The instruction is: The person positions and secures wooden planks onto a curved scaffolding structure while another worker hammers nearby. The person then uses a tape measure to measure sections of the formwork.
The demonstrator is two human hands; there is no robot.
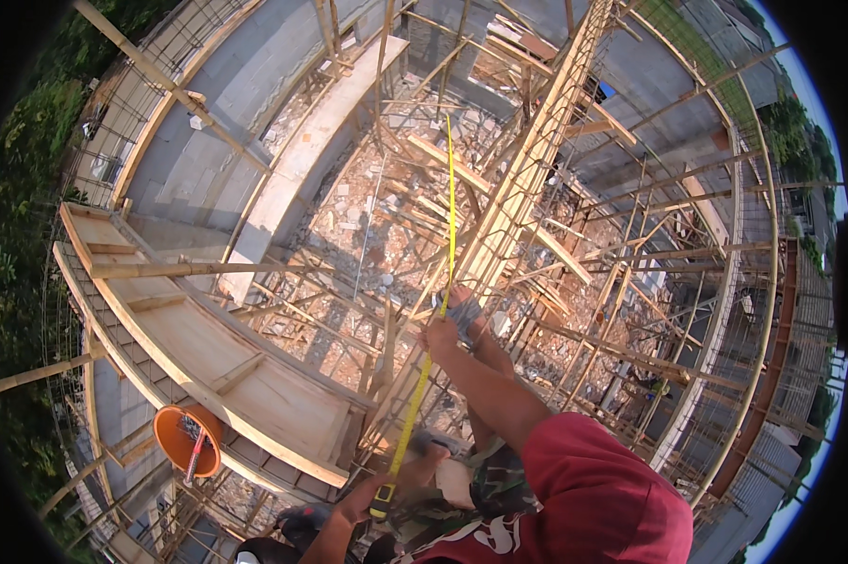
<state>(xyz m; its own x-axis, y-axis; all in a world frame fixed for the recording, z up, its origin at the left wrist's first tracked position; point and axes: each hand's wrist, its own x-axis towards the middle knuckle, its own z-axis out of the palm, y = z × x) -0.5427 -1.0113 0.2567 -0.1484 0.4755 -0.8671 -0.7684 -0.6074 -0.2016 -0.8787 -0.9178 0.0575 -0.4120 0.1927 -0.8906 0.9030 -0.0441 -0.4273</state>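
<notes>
A yellow tape measure blade (452, 202) stretches from low in the head view up past the timber beam, out over the rubble below. My right hand (440, 336), at the end of an arm in a maroon sleeve, is closed round the blade partway along. Down near my lap, my left hand (360, 500) grips the yellow-and-black tape measure case (382, 500); its fingers are partly blurred. Just beyond my right hand, what looks like a foot in a grey shoe (459, 303) rests by the beam, partly hidden by my forearm.
A long timber beam with rebar cages (536, 155) runs away from me. Left lies open wooden formwork (226, 343), with an orange bucket (187, 442) beside it. Poles and scaffolding (630, 352) crowd the right. Far below, rubble (386, 226) covers the ground between block walls (203, 136).
</notes>
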